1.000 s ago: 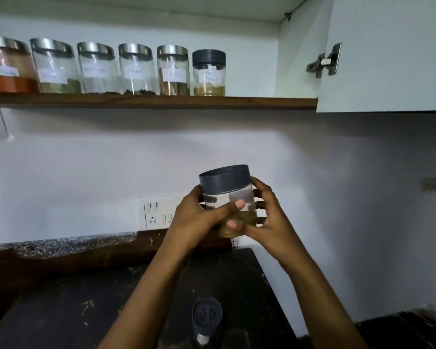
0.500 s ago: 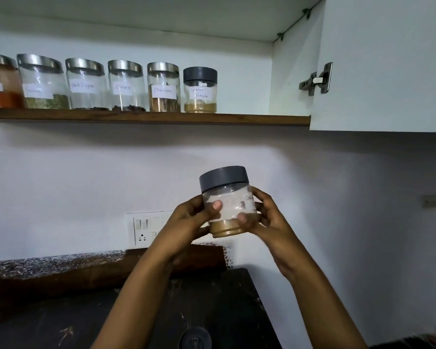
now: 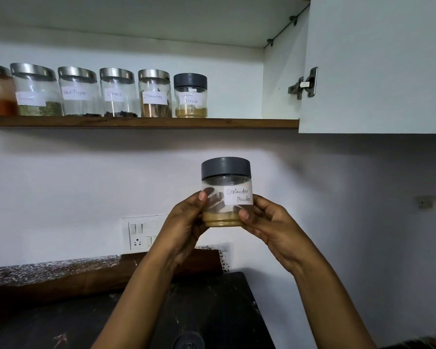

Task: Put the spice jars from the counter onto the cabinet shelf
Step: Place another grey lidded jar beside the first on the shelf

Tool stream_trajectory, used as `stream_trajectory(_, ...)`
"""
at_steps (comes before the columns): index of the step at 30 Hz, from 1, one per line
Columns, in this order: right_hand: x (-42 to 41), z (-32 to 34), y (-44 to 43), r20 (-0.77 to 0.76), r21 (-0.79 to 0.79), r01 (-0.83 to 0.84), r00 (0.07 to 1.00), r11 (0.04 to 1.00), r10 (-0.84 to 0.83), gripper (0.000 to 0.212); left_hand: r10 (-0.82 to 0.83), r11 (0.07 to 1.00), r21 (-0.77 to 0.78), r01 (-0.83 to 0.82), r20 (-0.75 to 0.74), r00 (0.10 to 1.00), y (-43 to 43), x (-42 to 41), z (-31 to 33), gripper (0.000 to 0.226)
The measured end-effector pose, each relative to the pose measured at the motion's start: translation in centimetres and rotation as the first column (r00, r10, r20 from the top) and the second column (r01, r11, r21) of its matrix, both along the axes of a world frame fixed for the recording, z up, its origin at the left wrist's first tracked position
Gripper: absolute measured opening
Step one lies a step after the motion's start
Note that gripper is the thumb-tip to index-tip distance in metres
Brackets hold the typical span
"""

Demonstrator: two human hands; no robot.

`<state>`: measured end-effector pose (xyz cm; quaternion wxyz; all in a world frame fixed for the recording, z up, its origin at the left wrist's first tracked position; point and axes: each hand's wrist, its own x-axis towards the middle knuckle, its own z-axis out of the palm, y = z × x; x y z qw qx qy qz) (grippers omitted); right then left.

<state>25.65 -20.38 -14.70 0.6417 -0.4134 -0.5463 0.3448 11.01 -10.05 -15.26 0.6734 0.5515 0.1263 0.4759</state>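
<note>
Item, centre frame: coriander powder jar (image 3: 226,192), grey lid, upright, clasped low between left hand (image 3: 186,222) and right hand (image 3: 267,220), label turned to the viewer, likely for reading before shelving.

Beyond, upper left: cabinet shelf (image 3: 249,122) with labelled jars in a row. Bare space right of the garam masala jar (image 3: 190,95) suits it.

At frame centre, the left hand (image 3: 186,222) and right hand (image 3: 269,222) clasp a grey-lidded jar (image 3: 226,191) labelled "Coriander Powder", upright, with tan powder at its bottom. In the upper left, six jars stand in a row on the cabinet shelf (image 3: 237,122); the rightmost, the Garam Masala jar (image 3: 190,95), also has a grey lid.
</note>
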Motion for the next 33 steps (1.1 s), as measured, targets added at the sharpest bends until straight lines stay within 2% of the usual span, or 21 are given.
stream_trajectory(2,-0.3,0.0,0.0,0.033,0.043,0.099,0.994,0.994,-0.101,0.054,0.190,0.977,0.110,-0.183,-0.060,0.980,-0.9,0.3,0.2,0.038)
stream_trajectory(4,-0.6,0.0,-0.1,0.048,0.091,0.183,0.981,0.979,-0.188,0.048,0.387,0.902,0.225,-0.368,-0.046,0.921,-1.7,0.5,0.3,0.017)
stream_trajectory(6,-0.8,0.1,-0.2,0.070,0.120,0.256,0.962,0.959,-0.266,0.042,0.514,0.820,0.306,-0.483,-0.025,0.857,-2.2,0.6,0.4,0.010)
stream_trajectory(8,-0.8,0.3,-0.1,0.078,0.143,0.308,0.944,0.941,-0.321,0.046,0.576,0.770,0.347,-0.536,-0.014,0.818,-2.5,0.7,0.5,0.011)
stream_trajectory(12,-0.6,0.8,-0.1,0.065,0.167,0.351,0.929,0.921,-0.366,0.053,0.550,0.767,0.395,-0.507,0.003,0.835,-3.7,1.1,0.9,0.014)
stream_trajectory(14,-0.3,1.0,0.0,0.050,0.172,0.368,0.923,0.914,-0.381,0.050,0.511,0.783,0.435,-0.444,-0.045,0.858,-4.3,1.5,1.0,0.029)
stream_trajectory(17,0.2,1.4,-0.1,0.039,0.161,0.342,0.935,0.926,-0.352,0.054,0.512,0.751,0.548,-0.369,-0.130,0.849,-4.4,1.9,1.4,0.053)
stream_trajectory(22,1.5,1.9,0.4,0.101,0.147,0.341,0.929,0.928,-0.357,0.045,0.561,0.695,0.615,-0.372,-0.140,0.816,-3.6,2.6,2.0,0.053)
stream_trajectory(24,1.8,2.4,0.6,0.140,0.156,0.375,0.907,0.914,-0.397,0.050,0.590,0.671,0.635,-0.383,-0.143,0.795,-3.4,3.0,2.5,0.057)
stream_trajectory(33,3.9,10.8,2.6,0.221,0.279,0.361,0.878,0.890,-0.426,0.050,0.739,0.362,0.856,-0.369,-0.023,0.673,-1.9,5.2,11.2,0.042)
